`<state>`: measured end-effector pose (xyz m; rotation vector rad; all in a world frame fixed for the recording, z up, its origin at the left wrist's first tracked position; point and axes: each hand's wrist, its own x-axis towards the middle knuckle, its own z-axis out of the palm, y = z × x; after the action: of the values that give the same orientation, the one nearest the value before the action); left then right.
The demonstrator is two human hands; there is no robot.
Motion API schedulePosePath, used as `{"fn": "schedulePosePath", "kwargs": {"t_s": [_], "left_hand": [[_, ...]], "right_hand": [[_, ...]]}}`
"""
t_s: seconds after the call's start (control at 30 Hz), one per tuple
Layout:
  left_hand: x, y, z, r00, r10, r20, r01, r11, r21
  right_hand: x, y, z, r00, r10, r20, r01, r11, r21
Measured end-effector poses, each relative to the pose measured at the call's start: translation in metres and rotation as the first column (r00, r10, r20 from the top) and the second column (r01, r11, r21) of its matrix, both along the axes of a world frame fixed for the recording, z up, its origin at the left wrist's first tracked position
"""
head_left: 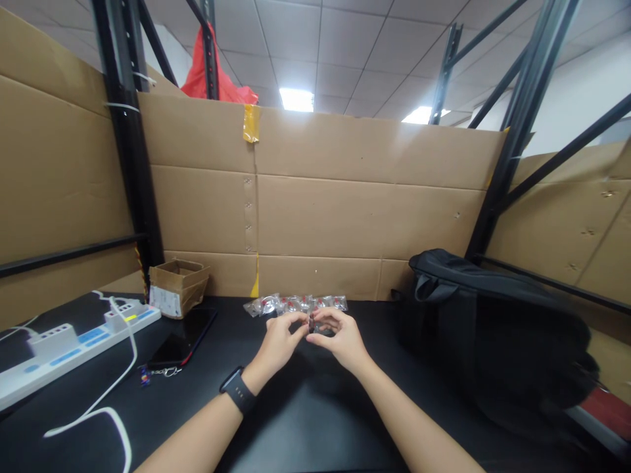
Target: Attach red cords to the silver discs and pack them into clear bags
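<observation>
Object (311,322), small, dark, shiny, material unclear | long axis looked near upright, facing unreadable | left hand (280,340) and right hand (345,338) both pinched it above black desk (310,420)

Two hands (280,338) (345,336) — one watch (237,389), one black bag (497,322), one carton (185,287).

Your left hand (280,340) and right hand (345,338) hold a small item (311,322) just before the clear packets (296,304); left of these packets stands a cardboard box (190,293), right a black bag (473,315).
</observation>
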<state>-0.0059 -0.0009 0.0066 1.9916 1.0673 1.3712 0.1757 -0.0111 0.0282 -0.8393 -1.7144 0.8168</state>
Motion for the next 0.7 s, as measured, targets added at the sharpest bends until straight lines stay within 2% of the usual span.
{"fn": "schedulePosePath", "kwargs": {"t_s": [0.1,0.27,0.4,0.53,0.7], "left_hand": [[0.001,-0.0032,0.0026,0.993,0.086,-0.081,-0.082,0.995,0.05],[0.0035,-0.0072,0.0047,0.973,0.17,-0.155,-0.149,0.979,0.143],[0.0048,-0.0087,0.0031,0.968,0.184,-0.171,-0.148,0.968,0.205],[0.0053,-0.0083,0.003,0.97,0.194,-0.149,-0.162,0.965,0.205],[0.0031,-0.0039,0.0034,0.966,0.233,-0.109,-0.212,0.961,0.176]], "right_hand": [[-0.0007,-0.0006,-0.0002,1.0,-0.029,0.01,0.029,1.0,-0.009],[-0.0021,-0.0003,-0.0006,0.997,-0.079,0.022,0.079,0.997,-0.025],[-0.0032,-0.0001,-0.0018,0.996,-0.088,-0.004,0.087,0.993,-0.082],[-0.0035,-0.0014,0.0,0.997,-0.05,-0.065,0.04,0.988,-0.146],[-0.0011,-0.002,0.0046,0.999,-0.041,-0.016,0.041,0.999,-0.008]]}}
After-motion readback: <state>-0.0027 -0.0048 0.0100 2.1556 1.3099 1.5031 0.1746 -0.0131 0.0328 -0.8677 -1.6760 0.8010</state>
